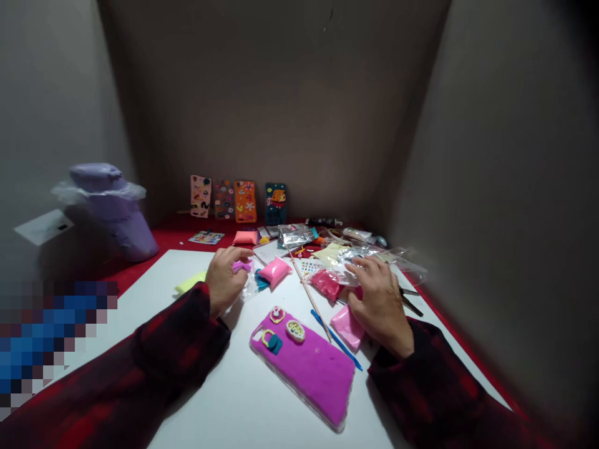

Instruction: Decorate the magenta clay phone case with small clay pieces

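A phone case covered in magenta clay, with small round clay shapes at its top end, lies on the white board between my hands. My left hand pinches a small purple clay piece beside a clear packet. My right hand rests with fingers spread and bent on a heap of clear plastic packets, touching them. Pink clay packets lie close by: one at the centre, a red one, and one under my right palm. A blue tool and a thin wooden stick lie beside the case.
Several decorated phone cases lean against the back wall. A lilac lump wrapped in plastic stands at the left on the red cloth. A yellow-green clay packet lies left of my hand. Dark tools lie at the right.
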A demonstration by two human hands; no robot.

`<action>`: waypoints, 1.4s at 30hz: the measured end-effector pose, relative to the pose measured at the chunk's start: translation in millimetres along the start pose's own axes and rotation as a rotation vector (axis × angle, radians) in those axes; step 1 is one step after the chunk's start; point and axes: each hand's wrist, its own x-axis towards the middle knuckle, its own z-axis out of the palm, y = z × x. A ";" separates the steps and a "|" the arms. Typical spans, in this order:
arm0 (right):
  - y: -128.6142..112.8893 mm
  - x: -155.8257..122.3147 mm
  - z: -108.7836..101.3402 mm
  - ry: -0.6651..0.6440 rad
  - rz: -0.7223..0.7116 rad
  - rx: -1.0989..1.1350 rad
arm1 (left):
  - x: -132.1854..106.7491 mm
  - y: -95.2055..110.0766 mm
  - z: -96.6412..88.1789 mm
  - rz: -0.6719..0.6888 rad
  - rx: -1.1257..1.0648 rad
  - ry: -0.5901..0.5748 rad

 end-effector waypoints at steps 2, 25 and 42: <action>2.5 0.6 2.6 -0.019 -0.003 -0.049 | -1.1 0.4 0.9 -0.003 -0.004 -0.012; -10.5 -2.2 -14.3 0.380 -0.144 0.420 | -16.4 30.0 -0.7 0.247 -0.216 -0.004; -19.3 -10.6 -16.6 0.279 -0.420 0.502 | -23.3 68.6 -18.5 -0.075 -0.769 -0.306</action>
